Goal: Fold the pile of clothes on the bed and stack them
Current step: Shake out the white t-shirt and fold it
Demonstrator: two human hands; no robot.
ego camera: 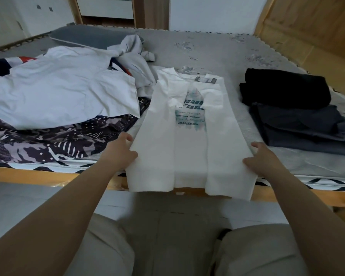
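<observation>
A white T-shirt (pixel 189 140) with teal print lies lengthwise on the bed, both sides folded inward, its hem hanging over the near bed edge. My left hand (pixel 121 151) grips the shirt's left edge near the hem. My right hand (pixel 261 156) grips the right edge at the same height. To the left sits the unfolded pile (pixel 64 92): a white garment on top, a dark patterned one below, a grey one behind. On the right is a stack of folded dark clothes (pixel 295 110), black on top of dark grey.
The grey mattress (pixel 207 50) stretches back to a wooden headboard (pixel 311 26) at right. A grey pillow (pixel 88 36) lies at the far left. The wooden bed frame rail (pixel 38 176) runs along the near edge. My knees in beige trousers (pixel 253 253) are below.
</observation>
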